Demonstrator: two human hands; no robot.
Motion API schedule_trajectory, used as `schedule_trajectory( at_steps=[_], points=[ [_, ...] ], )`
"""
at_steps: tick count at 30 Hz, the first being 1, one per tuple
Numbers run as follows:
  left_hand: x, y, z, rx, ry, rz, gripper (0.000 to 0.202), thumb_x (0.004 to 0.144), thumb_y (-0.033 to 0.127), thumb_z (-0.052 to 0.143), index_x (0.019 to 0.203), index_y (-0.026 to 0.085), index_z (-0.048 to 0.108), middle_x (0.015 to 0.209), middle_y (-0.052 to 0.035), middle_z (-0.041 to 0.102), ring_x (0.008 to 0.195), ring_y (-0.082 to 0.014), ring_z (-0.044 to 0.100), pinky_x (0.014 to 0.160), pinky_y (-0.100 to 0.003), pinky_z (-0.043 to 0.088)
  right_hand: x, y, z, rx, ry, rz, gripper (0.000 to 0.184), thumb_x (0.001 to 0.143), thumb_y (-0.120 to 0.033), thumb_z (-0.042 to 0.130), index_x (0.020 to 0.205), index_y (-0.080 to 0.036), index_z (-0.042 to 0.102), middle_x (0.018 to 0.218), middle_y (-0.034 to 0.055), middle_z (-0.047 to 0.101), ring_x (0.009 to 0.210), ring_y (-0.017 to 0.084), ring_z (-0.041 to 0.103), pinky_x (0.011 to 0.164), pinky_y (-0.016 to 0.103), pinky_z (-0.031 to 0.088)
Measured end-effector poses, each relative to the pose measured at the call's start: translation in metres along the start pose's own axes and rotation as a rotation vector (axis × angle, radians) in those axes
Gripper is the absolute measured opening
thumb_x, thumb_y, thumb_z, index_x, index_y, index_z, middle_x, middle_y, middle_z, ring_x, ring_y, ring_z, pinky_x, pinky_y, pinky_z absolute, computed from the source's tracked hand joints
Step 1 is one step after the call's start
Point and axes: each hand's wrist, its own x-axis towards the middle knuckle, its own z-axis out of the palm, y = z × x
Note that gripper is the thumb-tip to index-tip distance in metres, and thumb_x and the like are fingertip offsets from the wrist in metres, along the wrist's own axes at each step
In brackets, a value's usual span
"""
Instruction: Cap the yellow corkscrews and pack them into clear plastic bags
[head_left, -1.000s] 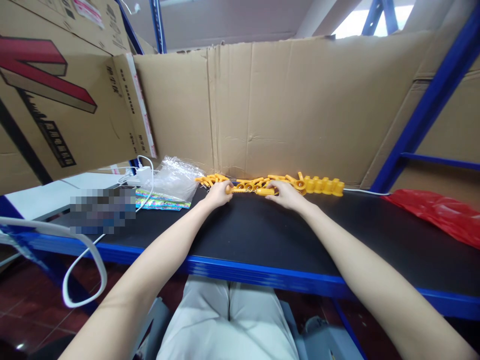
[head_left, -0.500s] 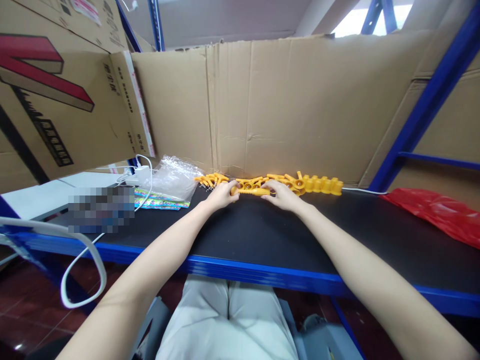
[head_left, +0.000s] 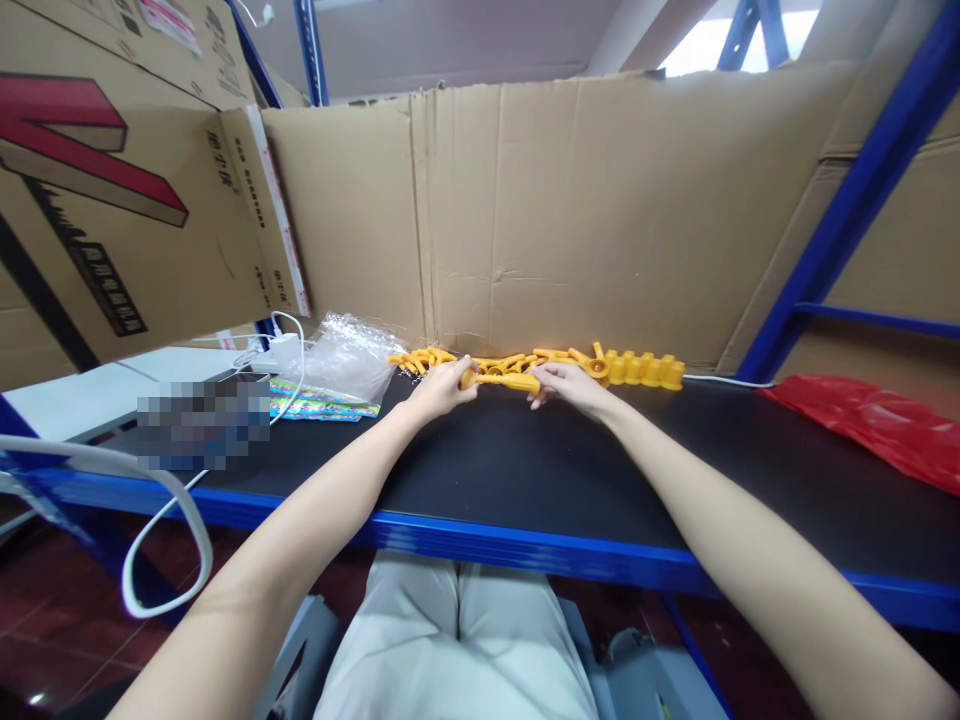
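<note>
Held yellow piece (head_left: pixel 510 381) in front of cardboard (head_left: pixel 570 220), lengthwise roughly along it, between left hand (head_left: pixel 447 388) and right hand (head_left: pixel 568 386), equally near and clamped on opposite ends.

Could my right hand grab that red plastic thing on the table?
Probably yes: the red plastic lies on the same black tabletop, off to the right, with nothing tall between. But the right hand holds a yellow piece, so it might need to let go first.

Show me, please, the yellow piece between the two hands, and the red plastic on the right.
Yellow piece (head_left: pixel 514 381), head view: its exposed middle section.
Red plastic (head_left: pixel 862 420), head view: middle of its crumpled surface.
</note>
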Motion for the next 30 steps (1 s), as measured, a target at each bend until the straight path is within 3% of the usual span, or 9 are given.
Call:
schedule_trajectory(
  at_steps=[3,6,9,12,14,21,24,27,30],
  points=[
    [0.000,-0.001,0.002,0.008,-0.012,0.001,0.023,0.074,0.024,0.054,0.096,0.017,0.057,0.070,-0.0006,0.060,0.064,-0.0142,0.054,0.062,-0.023,0.038,0.001,0.000,0.007,0.019,0.029,0.079,0.037,0.087,-0.052,0.040,0.078,-0.016,0.047,0.062,0.0065,0.064,0.048,0.013,0.060,0.050,0.024,0.045],
    [0.001,-0.004,0.005,-0.003,-0.024,-0.022,0.024,0.074,0.024,0.055,0.096,0.017,0.058,0.067,0.0000,0.059,0.060,-0.0137,0.053,0.060,-0.023,0.037,0.001,-0.001,0.009,0.063,0.005,0.144,0.035,0.089,-0.050,0.036,0.089,-0.016,0.046,0.065,0.0070,0.066,0.049,0.013,0.061,0.048,0.023,0.045],
    [0.001,-0.006,0.007,-0.035,-0.022,-0.050,0.024,0.074,0.024,0.054,0.097,0.017,0.057,0.064,0.0013,0.057,0.058,-0.0132,0.053,0.058,-0.022,0.037,-0.003,-0.005,0.006,0.090,-0.052,0.139,0.028,0.085,-0.040,0.052,0.099,-0.017,0.043,0.077,0.0078,0.068,0.059,0.013,0.064,0.054,0.023,0.048],
    [0.000,-0.006,0.007,-0.045,-0.014,-0.055,0.024,0.074,0.024,0.054,0.097,0.017,0.057,0.062,0.0021,0.056,0.058,-0.0130,0.052,0.058,-0.022,0.037,-0.006,-0.009,0.003,0.077,-0.068,0.106,0.028,0.081,-0.031,0.061,0.097,-0.016,0.043,0.079,0.0077,0.069,0.057,0.012,0.063,0.055,0.022,0.049],
    [-0.001,-0.005,0.007,-0.034,-0.005,-0.044,0.024,0.074,0.024,0.055,0.097,0.017,0.057,0.063,0.0021,0.055,0.058,-0.0131,0.052,0.058,-0.022,0.036,-0.007,-0.011,0.004,0.081,-0.081,0.118,0.025,0.085,-0.038,0.053,0.091,-0.015,0.046,0.074,0.0088,0.069,0.050,0.011,0.061,0.050,0.022,0.048],
    [0.000,-0.003,0.009,-0.021,-0.004,-0.025,0.025,0.073,0.024,0.055,0.097,0.018,0.057,0.063,0.0024,0.055,0.056,-0.0121,0.050,0.056,-0.021,0.035,-0.003,-0.010,0.011,-0.039,0.033,0.266,0.063,0.083,-0.067,0.028,0.068,-0.011,0.053,0.046,0.0100,0.058,0.026,0.008,0.042,0.028,0.020,0.029],
    [0.000,-0.006,0.011,-0.038,-0.002,-0.041,0.024,0.073,0.024,0.055,0.097,0.018,0.057,0.061,0.0032,0.054,0.055,-0.0119,0.050,0.055,-0.021,0.034,-0.003,-0.008,0.006,-0.055,0.004,0.256,0.062,0.084,-0.065,0.028,0.083,-0.010,0.056,0.063,0.0118,0.065,0.033,0.008,0.049,0.031,0.019,0.033],
    [0.001,-0.008,0.012,-0.052,0.010,-0.065,0.024,0.073,0.024,0.055,0.096,0.018,0.057,0.061,0.0031,0.054,0.056,-0.0124,0.051,0.056,-0.021,0.035,-0.004,-0.004,-0.001,-0.063,-0.013,0.139,0.046,0.080,-0.049,0.055,0.111,-0.015,0.049,0.096,0.0109,0.066,0.053,0.009,0.061,0.044,0.018,0.045],
    [0.001,-0.009,0.011,-0.052,0.005,-0.083,0.025,0.073,0.027,0.056,0.096,0.018,0.057,0.063,0.0026,0.055,0.057,-0.0131,0.051,0.056,-0.022,0.035,-0.003,0.000,-0.005,-0.065,-0.009,0.013,0.050,0.074,-0.035,0.066,0.118,-0.021,0.046,0.109,0.0084,0.061,0.063,0.010,0.064,0.056,0.021,0.050]
  ],
)
